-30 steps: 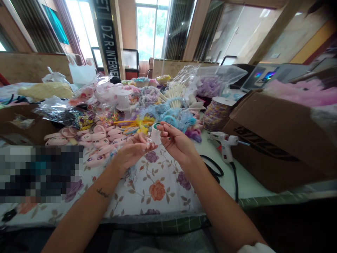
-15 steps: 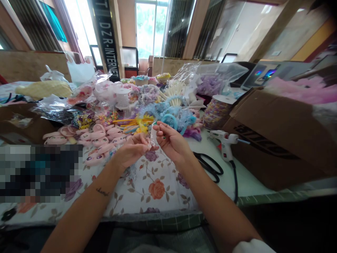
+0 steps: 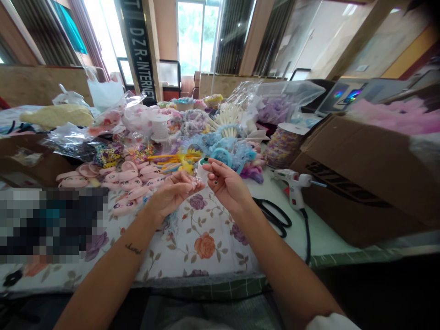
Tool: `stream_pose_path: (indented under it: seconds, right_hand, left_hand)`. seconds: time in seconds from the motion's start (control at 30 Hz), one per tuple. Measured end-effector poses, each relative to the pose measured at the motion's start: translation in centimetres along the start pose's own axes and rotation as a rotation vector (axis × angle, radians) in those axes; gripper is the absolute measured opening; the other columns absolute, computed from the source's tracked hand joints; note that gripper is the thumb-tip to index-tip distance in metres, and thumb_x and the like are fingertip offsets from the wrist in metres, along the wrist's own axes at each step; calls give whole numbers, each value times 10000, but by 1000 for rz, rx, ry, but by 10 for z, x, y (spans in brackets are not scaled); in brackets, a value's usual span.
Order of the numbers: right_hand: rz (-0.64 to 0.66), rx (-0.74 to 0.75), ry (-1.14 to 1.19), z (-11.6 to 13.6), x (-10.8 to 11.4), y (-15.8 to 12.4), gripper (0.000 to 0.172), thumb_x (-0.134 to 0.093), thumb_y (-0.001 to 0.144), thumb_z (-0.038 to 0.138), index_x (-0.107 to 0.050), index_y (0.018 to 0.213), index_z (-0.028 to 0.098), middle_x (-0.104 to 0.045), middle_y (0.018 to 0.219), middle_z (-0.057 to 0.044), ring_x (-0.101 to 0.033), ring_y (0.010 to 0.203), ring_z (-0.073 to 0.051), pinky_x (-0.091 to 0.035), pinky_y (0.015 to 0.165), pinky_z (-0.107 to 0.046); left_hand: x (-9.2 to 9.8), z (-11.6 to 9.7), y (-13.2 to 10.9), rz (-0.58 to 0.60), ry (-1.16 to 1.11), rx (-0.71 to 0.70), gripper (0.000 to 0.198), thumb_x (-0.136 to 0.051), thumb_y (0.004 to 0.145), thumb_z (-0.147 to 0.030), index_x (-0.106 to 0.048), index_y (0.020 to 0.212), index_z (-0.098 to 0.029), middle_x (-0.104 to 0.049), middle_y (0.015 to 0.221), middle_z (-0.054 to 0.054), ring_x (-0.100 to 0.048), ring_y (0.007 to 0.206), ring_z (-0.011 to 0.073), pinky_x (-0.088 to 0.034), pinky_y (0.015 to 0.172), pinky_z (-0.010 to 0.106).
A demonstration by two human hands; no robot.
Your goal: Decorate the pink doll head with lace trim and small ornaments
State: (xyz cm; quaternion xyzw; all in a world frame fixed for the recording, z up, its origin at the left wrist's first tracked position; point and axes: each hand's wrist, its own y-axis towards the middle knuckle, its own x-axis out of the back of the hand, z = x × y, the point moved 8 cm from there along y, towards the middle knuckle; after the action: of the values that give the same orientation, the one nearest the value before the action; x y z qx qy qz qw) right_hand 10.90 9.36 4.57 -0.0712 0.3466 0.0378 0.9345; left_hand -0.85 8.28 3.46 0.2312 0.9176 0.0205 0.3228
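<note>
Easing slightly away from the small clear glossy piece [image 3: 198,180] since the earlier frame: right hand [image 3: 230,185], fingers curling, cannot tell what they pinch | left hand [image 3: 172,192] pinching that piece above the floral tablecloth [image 3: 192,229], near the white green-cored spool [image 3: 201,170] | steady left fingertips probably preventing slips.

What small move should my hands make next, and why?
Probably bring the right hand in to the small shiny piece: the left hand seems to pinch it, while the right hand is raised close by, slightly apart from the left. Whether the right hand holds anything is too small to tell.
</note>
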Motion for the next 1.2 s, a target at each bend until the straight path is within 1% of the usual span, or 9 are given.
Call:
stream_pose_path:
  seconds: [0.2,0.37,0.43,0.53,0.63,0.73,0.83,1.0,1.2]
  right_hand:
    - [51,22,-235,10,33,-5,157,-696,722,202,-662,872,170,-722,805,-6,-548,496,-37,-422,443,-136]
    - [110,-4,-827,21,65,-15,245,-693,729,351,-671,895,173,-710,828,-42,-547,498,-80,-378,427,-196]
    - [51,103,-1186,37,73,-19,208,-674,733,335,-683,842,158,-693,739,-46,-545,495,-110,-382,451,-231]
    - [-163,446,-1512,68,64,-31,144,-649,747,283,-688,795,153,-664,661,-46,-544,530,-141,-406,521,-270]
    - [-143,583,-1365,69,38,-39,231,-568,822,316,-676,955,162,-686,782,-62,-527,493,-119,-421,488,-268]
    - [200,338,-986,32,7,-31,379,-520,857,377,-560,1194,209,-630,1145,-101,-576,505,-100,-463,432,-259]
    - [401,48,-753,-4,-12,-23,469,-591,820,396,-504,1237,198,-635,1081,-101,-651,646,-148,-537,521,-288]
    - [310,35,-623,-12,-4,-7,289,-702,733,394,-628,868,150,-545,608,37,-508,496,-75,-440,478,-209]
    - [152,207,-672,-3,8,-1,290,-721,687,429,-639,735,155,-439,531,69,-324,414,-45,-234,411,-217]
  left_hand:
    - [9,-14,0,-81,-24,-71,125,-733,622,-111,-621,618,-168,-681,701,-1,-662,795,127,-513,905,297]
    - [15,-21,1,-139,-47,-119,113,-727,619,-96,-635,613,-162,-673,665,-4,-663,786,122,-522,907,296]
    - [15,-22,1,-146,-53,-128,115,-726,619,-96,-632,606,-160,-666,654,-9,-658,777,116,-526,904,296]
    - [12,-20,1,-125,-59,-112,123,-726,609,-89,-628,607,-165,-665,654,-11,-657,768,110,-529,897,288]
    - [8,-16,0,-96,-50,-75,126,-721,609,-88,-624,611,-168,-666,662,-6,-659,774,114,-532,891,290]
    - [7,-13,-1,-90,-31,-54,122,-716,621,-101,-617,611,-173,-666,660,-6,-659,782,123,-536,895,314]
    - [8,-12,-1,-105,-11,-50,131,-729,607,-116,-613,619,-176,-666,655,-12,-665,789,137,-537,888,319]
    - [11,-13,1,-154,20,-66,140,-741,598,-120,-610,607,-169,-683,662,-8,-676,770,137,-529,880,307]
    - [15,-10,4,-201,53,-57,145,-760,597,-131,-617,600,-158,-696,678,2,-673,755,127,-509,884,298]
